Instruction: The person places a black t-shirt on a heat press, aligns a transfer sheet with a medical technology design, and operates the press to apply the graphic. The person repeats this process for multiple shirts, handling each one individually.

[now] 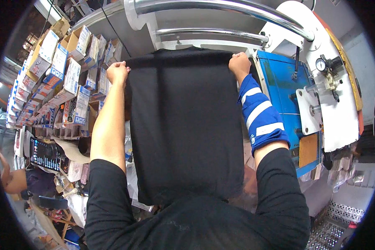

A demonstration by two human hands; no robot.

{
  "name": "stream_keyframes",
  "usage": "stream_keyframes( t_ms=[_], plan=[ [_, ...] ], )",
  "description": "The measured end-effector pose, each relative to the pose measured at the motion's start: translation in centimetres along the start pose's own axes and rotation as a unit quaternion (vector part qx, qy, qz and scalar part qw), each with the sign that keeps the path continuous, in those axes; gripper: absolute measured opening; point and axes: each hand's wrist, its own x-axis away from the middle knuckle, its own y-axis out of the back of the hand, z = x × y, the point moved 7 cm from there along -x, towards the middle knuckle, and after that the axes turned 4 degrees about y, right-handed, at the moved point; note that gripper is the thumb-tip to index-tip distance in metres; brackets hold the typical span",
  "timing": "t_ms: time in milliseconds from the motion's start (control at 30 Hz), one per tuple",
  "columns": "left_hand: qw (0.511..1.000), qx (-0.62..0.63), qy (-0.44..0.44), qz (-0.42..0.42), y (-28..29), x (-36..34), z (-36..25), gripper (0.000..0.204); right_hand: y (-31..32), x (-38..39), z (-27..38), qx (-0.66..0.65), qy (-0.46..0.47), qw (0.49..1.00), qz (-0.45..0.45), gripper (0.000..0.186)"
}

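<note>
A black T-shirt point(185, 112) is spread out in front of me, its neckline at the far end and its lower part reaching back toward my chest. My left hand point(118, 73) pinches it at the far left corner, by the shoulder. At the far right corner my right hand point(240, 64) grips the cloth with curled fingers. Between the two hands the far edge is stretched nearly straight. A blue sleeve with white stripes point(260, 114) covers my right forearm. Whatever lies beneath the shirt is mostly hidden.
Beyond the shirt run chrome bars point(225, 12) of a white machine frame. Right of it stands a blue machine panel point(282, 91) with a pressure gauge point(321, 64). Stacked open cardboard boxes point(71, 81) fill the left, above a lit screen point(45, 154). Another person's arm point(13, 180) shows at far left.
</note>
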Motion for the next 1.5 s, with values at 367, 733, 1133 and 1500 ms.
stream_keyframes(
  t_ms=[367, 733, 1133, 1500],
  plan=[
    [0.790, -0.341, -0.496, 0.118, -13.8, 18.2, -3.3, 0.038, -8.8, 11.8, 11.6, 0.127, 0.297, 0.928, 0.185, 0.061],
    [0.774, -0.495, -0.367, 0.145, 4.8, 29.9, 5.1, 0.075, 5.6, 26.7, 2.2, 0.174, 0.270, 0.925, 0.202, 0.076],
    [0.929, 0.106, 0.192, 0.298, 22.5, 36.4, 18.5, 0.040, 15.5, 41.9, -16.1, -0.327, -0.283, 0.872, 0.227, 0.034],
    [0.901, 0.119, 0.280, 0.309, 24.3, 37.5, 21.1, 0.020, 16.4, 42.4, -17.8, -0.442, -0.329, 0.801, 0.235, 0.019]
  ],
)
